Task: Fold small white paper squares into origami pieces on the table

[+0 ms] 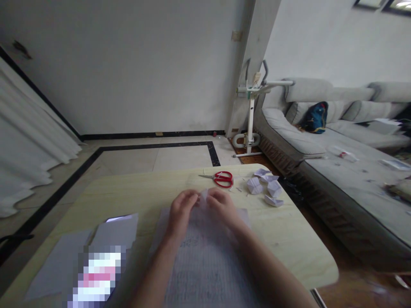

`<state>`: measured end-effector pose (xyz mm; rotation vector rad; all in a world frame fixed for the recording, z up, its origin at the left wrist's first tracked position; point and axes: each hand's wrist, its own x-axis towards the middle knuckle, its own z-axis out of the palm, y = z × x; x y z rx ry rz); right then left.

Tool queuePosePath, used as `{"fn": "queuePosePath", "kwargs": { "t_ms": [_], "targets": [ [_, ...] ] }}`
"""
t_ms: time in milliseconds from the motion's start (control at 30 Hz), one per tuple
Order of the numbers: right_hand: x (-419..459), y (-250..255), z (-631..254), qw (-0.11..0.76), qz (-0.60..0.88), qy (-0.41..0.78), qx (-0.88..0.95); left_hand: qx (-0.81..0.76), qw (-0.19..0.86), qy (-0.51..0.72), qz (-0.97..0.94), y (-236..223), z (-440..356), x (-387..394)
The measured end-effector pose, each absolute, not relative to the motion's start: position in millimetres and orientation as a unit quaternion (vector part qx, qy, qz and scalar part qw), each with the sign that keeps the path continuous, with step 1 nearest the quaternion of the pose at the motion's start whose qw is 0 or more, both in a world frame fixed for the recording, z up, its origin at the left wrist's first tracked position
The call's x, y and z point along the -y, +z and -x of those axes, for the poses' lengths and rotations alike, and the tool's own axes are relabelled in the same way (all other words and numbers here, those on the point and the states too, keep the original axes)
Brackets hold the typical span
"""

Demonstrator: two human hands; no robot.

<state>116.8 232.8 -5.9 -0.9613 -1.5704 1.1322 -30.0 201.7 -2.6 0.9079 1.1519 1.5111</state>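
Between my two hands is a small piece of white paper (pixel 204 197), pinched from both sides above the table. My left hand (pixel 183 209) grips its left edge with thumb and fingers together. On the other side my right hand (pixel 222 206) is closed on the same paper; its fingertips are partly hidden. Below both forearms lies a large sheet with handwriting (pixel 208 265). Just beyond my right hand rest red-handled scissors (pixel 222 179), blades pointing left. Several folded white paper pieces (pixel 254 186) sit to the right of them.
At the table's left lie white paper sheets (pixel 59 261) and a blurred-out bright object (pixel 98 278). Small paper scraps (pixel 239 189) are near the scissors. Past the table stand white exercise equipment (pixel 251 115) and a grey sofa (pixel 353 171) with a blue bag (pixel 316 117).
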Motion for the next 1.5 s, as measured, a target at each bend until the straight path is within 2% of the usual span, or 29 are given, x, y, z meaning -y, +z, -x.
{"fn": "queuePosePath", "kwargs": {
  "t_ms": [133, 267, 400, 633, 800, 1100, 1267, 1367, 1433, 1500],
  "targets": [
    [-234, -7, -121, 0.459, 0.346, 0.563, 0.594, -0.511, 0.468, 0.557, -0.458, 5, 29, -199],
    [-232, -9, -122, 0.452, 0.323, 0.596, 0.580, -0.500, 0.467, 0.537, -0.494, 9, 29, -198],
    [-232, -10, -121, 0.438, 0.331, 0.598, 0.585, -0.495, 0.444, 0.537, -0.520, 3, 33, -199],
    [-234, -7, -123, 0.415, 0.374, 0.569, 0.604, -0.514, 0.336, 0.496, -0.614, -7, 33, -198],
    [-235, -6, -126, 0.388, 0.380, 0.583, 0.604, -0.509, 0.323, 0.483, -0.636, -8, 31, -197],
    [-234, -1, -119, 0.410, 0.394, 0.588, 0.576, -0.523, 0.294, 0.473, -0.646, -11, 31, -199],
    [-240, 28, -140, 0.441, 0.419, 0.498, 0.618, -0.544, 0.357, 0.502, -0.569, 1, 31, -198],
    [-234, 41, -185, 0.433, 0.450, 0.371, 0.688, -0.544, 0.378, 0.509, -0.549, 7, 29, -196],
    [-229, 37, -224, 0.433, 0.527, 0.264, 0.682, -0.538, 0.378, 0.505, -0.559, 7, 26, -194],
    [-225, 25, -262, 0.422, 0.590, 0.211, 0.655, -0.528, 0.386, 0.502, -0.566, 7, 23, -193]
  ]
}}
